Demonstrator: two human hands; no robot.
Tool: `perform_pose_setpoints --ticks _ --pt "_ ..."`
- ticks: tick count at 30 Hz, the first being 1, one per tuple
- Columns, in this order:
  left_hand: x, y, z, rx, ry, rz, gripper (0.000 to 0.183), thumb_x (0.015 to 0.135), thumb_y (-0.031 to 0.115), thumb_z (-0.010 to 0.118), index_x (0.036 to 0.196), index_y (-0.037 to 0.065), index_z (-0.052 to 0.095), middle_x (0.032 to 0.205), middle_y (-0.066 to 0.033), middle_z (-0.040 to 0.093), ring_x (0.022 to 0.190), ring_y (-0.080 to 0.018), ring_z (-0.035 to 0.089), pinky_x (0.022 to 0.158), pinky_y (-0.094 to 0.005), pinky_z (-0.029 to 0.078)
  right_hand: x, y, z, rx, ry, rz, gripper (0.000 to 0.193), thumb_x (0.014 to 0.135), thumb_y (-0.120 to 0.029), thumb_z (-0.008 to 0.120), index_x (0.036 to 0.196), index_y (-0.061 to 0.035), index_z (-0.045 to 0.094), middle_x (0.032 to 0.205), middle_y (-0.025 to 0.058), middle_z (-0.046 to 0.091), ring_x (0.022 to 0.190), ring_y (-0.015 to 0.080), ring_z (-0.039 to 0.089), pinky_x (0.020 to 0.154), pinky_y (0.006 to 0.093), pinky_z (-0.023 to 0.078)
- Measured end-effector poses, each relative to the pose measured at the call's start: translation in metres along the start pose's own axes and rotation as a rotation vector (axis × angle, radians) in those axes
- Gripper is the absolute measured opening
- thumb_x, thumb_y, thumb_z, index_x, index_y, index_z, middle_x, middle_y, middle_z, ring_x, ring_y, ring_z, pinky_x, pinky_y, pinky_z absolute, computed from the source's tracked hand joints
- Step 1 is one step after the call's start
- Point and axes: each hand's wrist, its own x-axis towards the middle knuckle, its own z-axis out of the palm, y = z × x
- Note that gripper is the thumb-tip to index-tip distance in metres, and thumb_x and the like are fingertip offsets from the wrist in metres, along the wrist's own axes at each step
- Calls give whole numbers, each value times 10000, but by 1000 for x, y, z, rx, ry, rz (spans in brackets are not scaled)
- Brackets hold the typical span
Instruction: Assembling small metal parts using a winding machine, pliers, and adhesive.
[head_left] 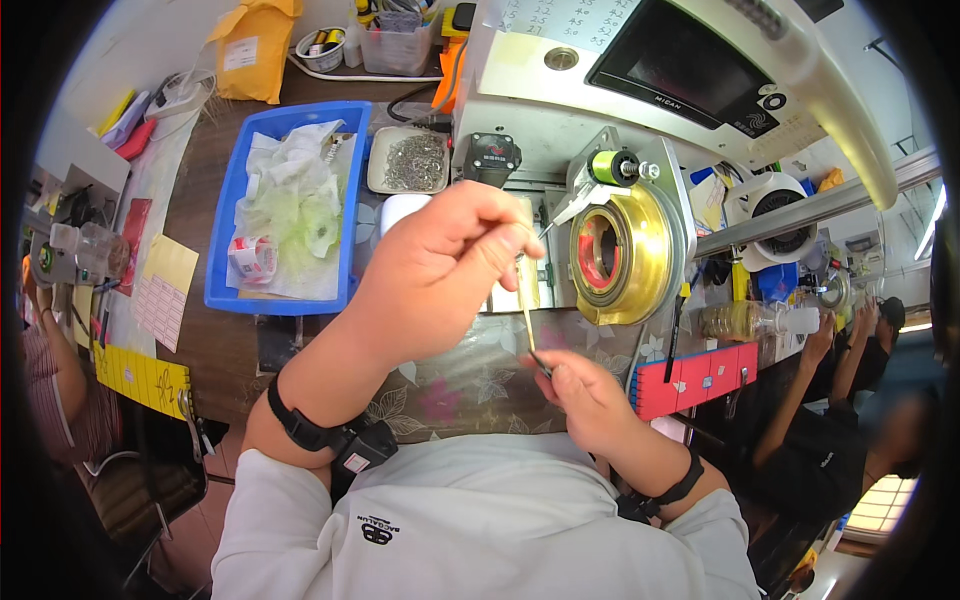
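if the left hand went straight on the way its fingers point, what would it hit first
Heading right, the left hand would probably meet the thin tip of the pale pointed lever first, then the gold ring; their heights are unclear here.

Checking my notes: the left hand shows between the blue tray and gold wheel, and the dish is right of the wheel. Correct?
No: the head view shows the dish left of the gold wheel. The left hand does show between blue tray and wheel.
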Motion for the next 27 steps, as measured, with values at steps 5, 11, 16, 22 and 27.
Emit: perform_pose_setpoints --ticks 5,11,16,22,27 --pt "2 -5 -3 289 -109 124 45 939 19 512 978 18 534 834 -46 587 745 -96 572 691 -241 493 17 -9 7 392 -111 32 442 992 -347 448 1292 -22 463 914 13 516 782 95 444 682 254 381" --pt "-2 -10 -2 88 -17 56 44 942 11 494 982 11 512 861 -54 574 786 -110 578 715 -261 505 40 -36 19 573 -94 60 412 1002 -383 335 1164 -23 456 741 118 538 581 173 481 566 288 407" --pt "-1 -11 -2 2 -17 33 42 942 8 487 978 5 508 868 -59 573 788 -115 580 727 -266 506 50 -38 18 635 -120 80 419 1003 -400 227 1035 -47 449 521 125 469 394 207 422 427 300 378" --pt "-3 -9 -4 29 -38 27 40 942 12 493 976 2 511 859 -63 573 787 -115 572 726 -259 488 54 -33 17 728 -161 69 382 1008 -389 270 1025 -54 451 543 118 475 422 194 437 452 285 386" --pt "-5 -9 -5 98 -80 23 54 935 7 513 988 -4 521 854 -58 575 786 -108 568 723 -250 479 56 -33 18 736 -158 46 374 1009 -386 275 1017 -55 450 543 120 475 421 195 439 453 284 387"
